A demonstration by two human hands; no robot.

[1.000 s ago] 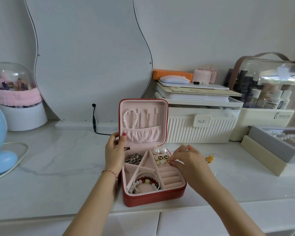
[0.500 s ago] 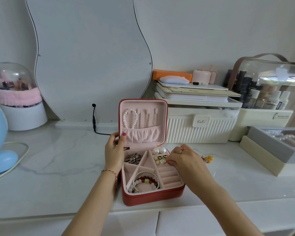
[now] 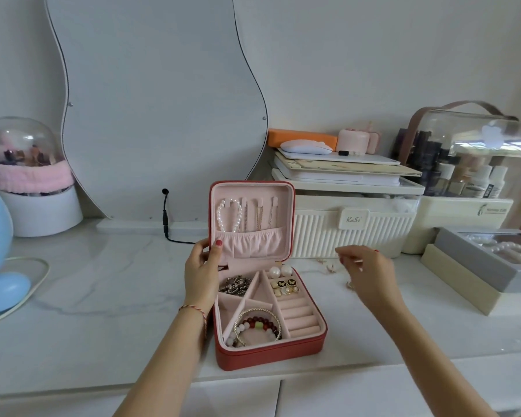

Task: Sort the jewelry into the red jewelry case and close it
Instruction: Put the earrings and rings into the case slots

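— Where's the case?
— Red jewelry case (image 3: 268,355) open at lower centre, near the counter edge; my left hand (image 3: 200,273) grips its lid.
— Right hand (image 3: 369,276)?
— Fingers loosely curled, empty, over bare marble. "KaSi" marks the ribbed box (image 3: 354,236).

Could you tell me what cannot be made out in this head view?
- Right hand: motion-blurred; whether it holds anything is unclear.
- Small pieces on the counter beside it: too small to identify.
- Thin chains in the red jewelry case lid: too fine to distinguish.
- Pouch contents: hidden by fabric.
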